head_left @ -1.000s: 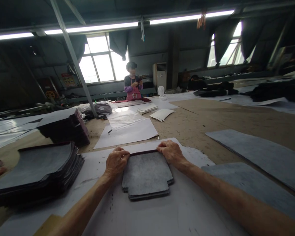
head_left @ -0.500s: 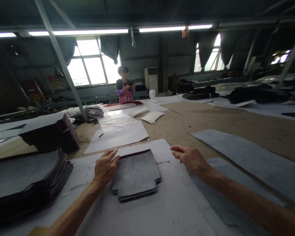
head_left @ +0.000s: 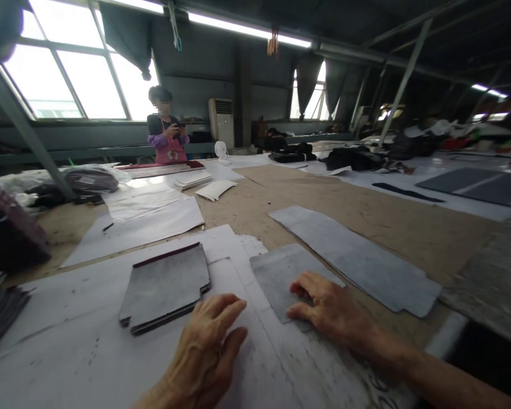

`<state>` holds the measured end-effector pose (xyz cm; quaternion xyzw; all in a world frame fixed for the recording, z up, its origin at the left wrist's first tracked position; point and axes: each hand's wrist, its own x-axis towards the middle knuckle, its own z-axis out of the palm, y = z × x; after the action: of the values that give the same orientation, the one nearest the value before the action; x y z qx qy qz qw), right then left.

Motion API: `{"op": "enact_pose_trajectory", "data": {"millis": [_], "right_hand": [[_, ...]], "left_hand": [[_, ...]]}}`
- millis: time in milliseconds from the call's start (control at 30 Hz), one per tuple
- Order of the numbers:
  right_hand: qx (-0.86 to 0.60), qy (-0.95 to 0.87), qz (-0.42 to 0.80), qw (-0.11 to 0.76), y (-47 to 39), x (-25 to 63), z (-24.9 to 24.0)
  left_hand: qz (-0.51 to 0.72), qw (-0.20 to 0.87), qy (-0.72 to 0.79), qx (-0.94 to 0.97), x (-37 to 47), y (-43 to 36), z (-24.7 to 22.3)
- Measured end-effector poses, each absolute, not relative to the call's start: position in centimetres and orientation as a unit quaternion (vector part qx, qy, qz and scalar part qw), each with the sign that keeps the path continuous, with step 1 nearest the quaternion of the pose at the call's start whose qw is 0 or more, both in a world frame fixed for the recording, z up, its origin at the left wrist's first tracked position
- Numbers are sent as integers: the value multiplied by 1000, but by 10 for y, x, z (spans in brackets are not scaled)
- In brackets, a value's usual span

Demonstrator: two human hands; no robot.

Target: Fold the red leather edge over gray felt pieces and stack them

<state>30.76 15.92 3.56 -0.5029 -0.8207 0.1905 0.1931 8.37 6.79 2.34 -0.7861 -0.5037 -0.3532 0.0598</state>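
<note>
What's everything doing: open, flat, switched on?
Stack of grey notched sheets with dark red edge: lying flat.
Left bare hand: open, nothing held.
Right bare hand: open, fingers bent.
Long grey panel: lying flat.
Long white ceiling tube light: on.
Small round white fan: upright; spinning, can't tell.

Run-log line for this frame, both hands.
left hand: open, beside notched stack | right hand: open, over nearer grey sheet | contact: unclear

"What's behind the big worktable point(head_left: 366, 210)?"

"Dark grey walls point(head_left: 196, 94), windows point(head_left: 89, 76) glaring white beneath bunched curtains point(head_left: 130, 37), and a floor-standing air conditioner point(head_left: 222, 122)."

"Lighting?"

"Fluorescent tubes point(head_left: 230, 24) overhead; slanting metal poles point(head_left: 406, 79) too."
</note>
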Motion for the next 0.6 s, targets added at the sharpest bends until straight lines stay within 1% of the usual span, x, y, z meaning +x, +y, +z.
{"op": "enact_pose_trajectory", "data": {"millis": [167,267,400,600], "right_hand": [[-459,-843,216,179,176,306,35],[-432,-855,219,185,181,306,31],[-402,-864,231,195,185,307,27],[-406,-848,280,195,191,309,28]], "left_hand": [[-329,-21,-521,-787,109,80,18],[-303,-53,-541,-783,114,84,15],[-282,-58,-540,-791,121,89,17],[-279,-22,-503,-818,130,98,17]]}}
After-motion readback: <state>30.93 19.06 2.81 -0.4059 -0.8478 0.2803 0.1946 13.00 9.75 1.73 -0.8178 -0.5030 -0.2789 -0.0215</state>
